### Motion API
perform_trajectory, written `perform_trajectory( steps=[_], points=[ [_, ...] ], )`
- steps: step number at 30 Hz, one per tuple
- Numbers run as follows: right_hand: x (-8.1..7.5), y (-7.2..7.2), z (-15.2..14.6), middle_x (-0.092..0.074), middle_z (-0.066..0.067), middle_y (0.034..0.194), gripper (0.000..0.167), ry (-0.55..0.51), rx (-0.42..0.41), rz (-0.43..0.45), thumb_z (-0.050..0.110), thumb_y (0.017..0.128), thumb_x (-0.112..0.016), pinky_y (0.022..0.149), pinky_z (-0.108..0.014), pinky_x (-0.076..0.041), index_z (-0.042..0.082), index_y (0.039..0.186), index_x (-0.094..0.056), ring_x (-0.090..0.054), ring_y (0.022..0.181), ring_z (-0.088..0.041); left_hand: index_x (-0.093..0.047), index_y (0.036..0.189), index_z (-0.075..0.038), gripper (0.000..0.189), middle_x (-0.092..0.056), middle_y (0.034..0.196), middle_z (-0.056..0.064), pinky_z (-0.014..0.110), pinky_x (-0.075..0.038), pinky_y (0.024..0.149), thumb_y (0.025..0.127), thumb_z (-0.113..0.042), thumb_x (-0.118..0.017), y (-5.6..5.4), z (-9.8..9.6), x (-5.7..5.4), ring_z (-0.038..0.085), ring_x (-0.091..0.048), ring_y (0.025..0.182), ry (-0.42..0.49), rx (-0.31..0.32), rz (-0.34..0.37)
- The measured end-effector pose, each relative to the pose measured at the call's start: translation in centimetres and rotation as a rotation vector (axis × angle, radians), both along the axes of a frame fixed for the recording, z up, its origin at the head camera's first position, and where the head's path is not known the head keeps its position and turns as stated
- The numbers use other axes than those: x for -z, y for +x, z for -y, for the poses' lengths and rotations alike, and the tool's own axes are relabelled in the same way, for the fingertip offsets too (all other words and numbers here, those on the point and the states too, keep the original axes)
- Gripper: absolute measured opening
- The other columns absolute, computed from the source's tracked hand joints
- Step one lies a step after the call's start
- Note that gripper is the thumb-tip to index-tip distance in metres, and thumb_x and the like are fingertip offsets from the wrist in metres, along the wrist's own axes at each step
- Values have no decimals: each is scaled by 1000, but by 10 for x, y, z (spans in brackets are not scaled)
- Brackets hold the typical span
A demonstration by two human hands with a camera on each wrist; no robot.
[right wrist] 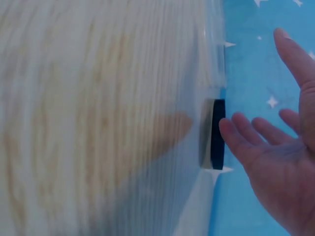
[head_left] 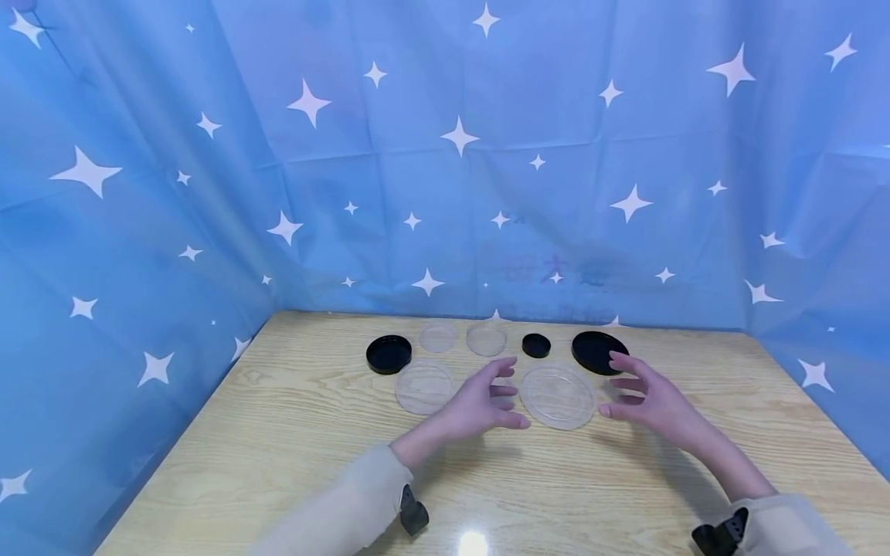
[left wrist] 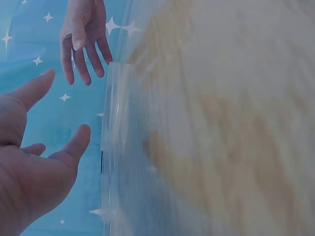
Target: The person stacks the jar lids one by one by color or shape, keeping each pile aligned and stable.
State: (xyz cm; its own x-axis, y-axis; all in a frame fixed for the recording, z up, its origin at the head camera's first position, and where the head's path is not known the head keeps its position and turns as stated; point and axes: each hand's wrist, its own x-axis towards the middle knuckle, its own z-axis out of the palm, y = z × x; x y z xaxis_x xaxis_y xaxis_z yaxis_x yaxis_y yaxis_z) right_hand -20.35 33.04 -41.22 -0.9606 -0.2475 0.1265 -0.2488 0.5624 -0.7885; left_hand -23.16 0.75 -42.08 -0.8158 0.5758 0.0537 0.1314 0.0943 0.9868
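Note:
A large clear round dish or lid (head_left: pixel 558 396) lies flat between my two hands. My left hand (head_left: pixel 480 401) hovers at its left with fingers spread, partly covering the view of the table there; it holds nothing. On the other side my right hand (head_left: pixel 650 394) is also spread and free of any object. Its fingertips overlap a large black round dish or lid (head_left: pixel 596 353) in the head view; the right wrist view shows the black piece (right wrist: pixel 218 135) edge-on beside the fingers, contact unclear. Another clear round piece (head_left: pixel 422 388) lies left of my left hand.
Along the back of the wooden table (head_left: pixel 278 432) lie a black round dish (head_left: pixel 388 354), two smaller clear discs (head_left: pixel 437 337) (head_left: pixel 487 338) and a small black disc (head_left: pixel 536 345). A blue star-printed curtain (head_left: pixel 389 177) rises behind and at both sides.

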Motion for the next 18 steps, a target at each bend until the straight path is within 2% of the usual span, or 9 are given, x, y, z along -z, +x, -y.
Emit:
perform_trajectory(
  steps=[3, 7, 14, 18],
  points=[
    [3, 1, -2, -38, -33, 151, 93, 8, -6, -1, 15, 88, -83, 93, -44, -56, -5, 158, -25, -50, 128, -53, -33, 159, -10, 90, -38, 156, 18, 35, -52, 100, 84, 2, -82, 3, -5, 1, 37, -53, 133, 9, 1, 33],
    [7, 1, 0, -39, -34, 150, 93, 16, -22, 3, 15, 87, -84, 95, -48, -54, -6, 157, -26, -52, 126, -53, -32, 160, -9, 91, -37, 155, 18, 36, -49, 105, 84, 1, -82, 4, -8, 3, 36, -50, 135, 4, 11, 38],
    [11, 1, 3, -39, -35, 149, 92, 11, -32, 12, 14, 87, -84, 95, -47, -54, -7, 157, -28, -54, 125, -51, -31, 160, -9, 92, -35, 157, 18, 35, -48, 106, 85, -2, -83, 7, -11, 6, 36, -47, 138, -32, 27, 11],
    [13, -1, 5, -40, -34, 150, 91, -9, -39, 35, 14, 88, -83, 93, -42, -56, -6, 157, -27, -56, 124, -48, -30, 161, -8, 93, -33, 159, 19, 35, -47, 107, 85, -4, -83, 7, -11, 6, 36, -46, 139, -61, 35, 5]
  ],
)
